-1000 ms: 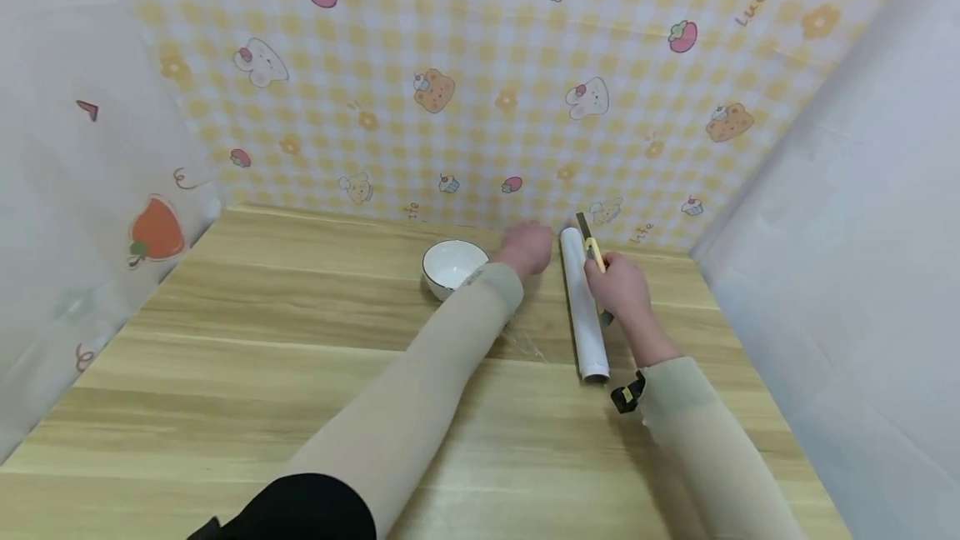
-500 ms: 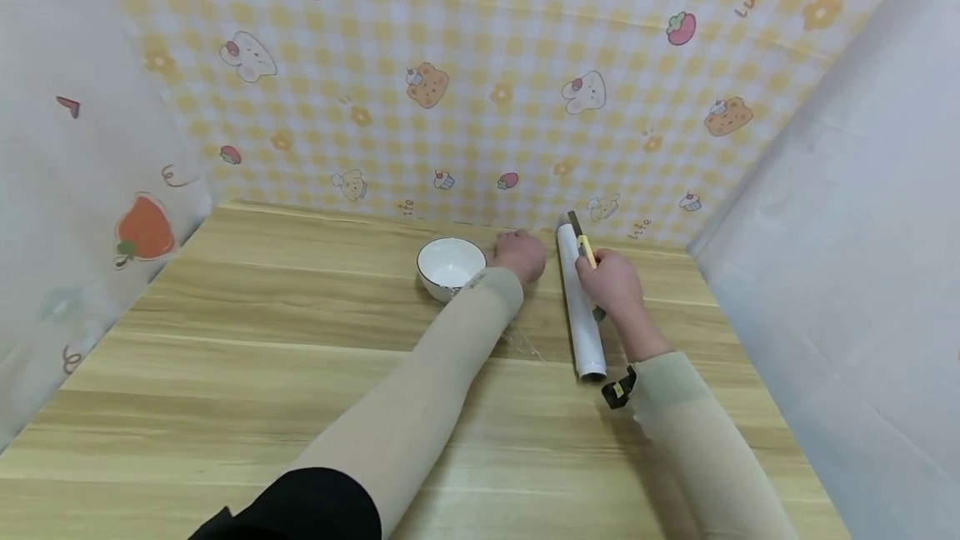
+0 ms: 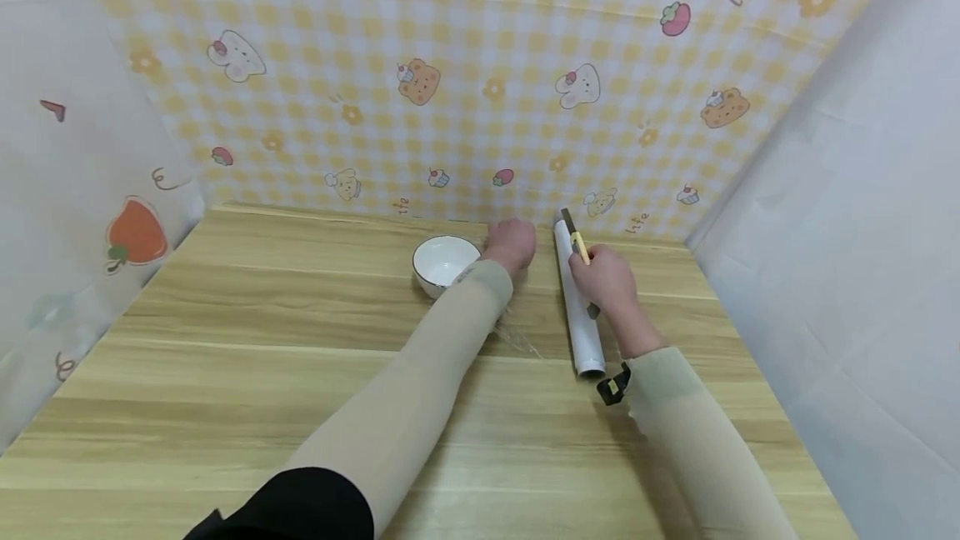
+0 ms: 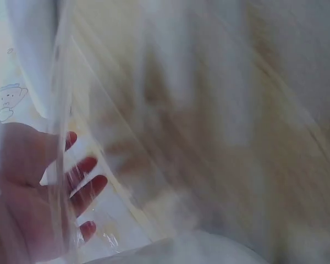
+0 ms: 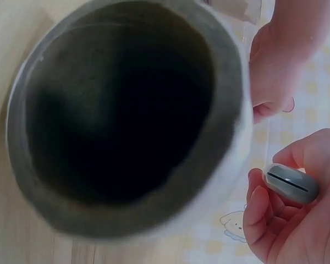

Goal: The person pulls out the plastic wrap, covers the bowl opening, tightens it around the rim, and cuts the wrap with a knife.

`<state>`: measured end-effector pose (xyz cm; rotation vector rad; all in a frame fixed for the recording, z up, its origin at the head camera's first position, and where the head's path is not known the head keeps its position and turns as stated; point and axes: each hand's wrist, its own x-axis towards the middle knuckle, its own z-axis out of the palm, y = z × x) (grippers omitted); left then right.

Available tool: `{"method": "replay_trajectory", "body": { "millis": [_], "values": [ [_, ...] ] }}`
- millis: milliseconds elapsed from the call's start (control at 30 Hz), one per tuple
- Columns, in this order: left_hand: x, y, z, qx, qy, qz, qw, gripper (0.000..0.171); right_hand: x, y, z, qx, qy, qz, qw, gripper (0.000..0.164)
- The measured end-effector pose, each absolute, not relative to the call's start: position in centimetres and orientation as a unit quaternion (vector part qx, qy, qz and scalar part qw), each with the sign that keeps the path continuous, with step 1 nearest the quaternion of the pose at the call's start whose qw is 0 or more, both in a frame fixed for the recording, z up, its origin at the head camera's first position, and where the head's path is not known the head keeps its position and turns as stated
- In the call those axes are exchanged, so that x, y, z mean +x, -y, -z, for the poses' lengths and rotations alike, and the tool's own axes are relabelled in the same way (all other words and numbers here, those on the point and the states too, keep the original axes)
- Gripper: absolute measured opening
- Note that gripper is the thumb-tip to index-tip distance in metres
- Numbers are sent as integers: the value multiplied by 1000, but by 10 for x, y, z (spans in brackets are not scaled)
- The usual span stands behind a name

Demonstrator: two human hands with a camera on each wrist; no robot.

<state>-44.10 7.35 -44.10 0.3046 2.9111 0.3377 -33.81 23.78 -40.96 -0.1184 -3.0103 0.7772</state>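
My right hand (image 3: 603, 277) grips a utility knife (image 3: 576, 242) with a yellow body, its dark tip pointing to the back wall. The knife's grey butt end shows in the right wrist view. Just left of that hand lies a white roll of plastic film (image 3: 581, 307), its hollow end (image 5: 225, 181) large in the right wrist view. My left hand (image 3: 512, 244) reaches behind a white bowl (image 3: 442, 258) with a dark rim. In the left wrist view its fingers (image 4: 89, 195) are spread and slightly bent, seen through clear film (image 4: 198, 121). My left forearm hides part of the bowl.
A loose edge of clear film (image 3: 517, 342) lies on the wooden table (image 3: 300, 390) between the left forearm and the roll. A yellow checked cloth (image 3: 465, 107) covers the back wall, close behind both hands. White sheets (image 3: 847, 215) hang at the sides.
The left hand has come slightly nearer, then moved back toward the wall and a little left. The right hand keeps its grip on the knife beside the roll. The head view has shifted slightly.
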Motion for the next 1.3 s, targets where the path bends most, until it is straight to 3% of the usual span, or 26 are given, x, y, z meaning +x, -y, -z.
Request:
{"method": "replay_trajectory", "body": {
  "millis": [300,567,1300],
  "values": [
    [-429,-69,433,99,-977,-169,89,27,-337,-232,409,-45,969,-241,0,38],
    [-437,-69,438,86,-976,-166,108,28,-332,-232,409,-2,986,-168,0,57],
    [-430,-65,432,53,-968,-225,96,22,-323,-214,406,24,993,-113,-26,53]
  ]
}}
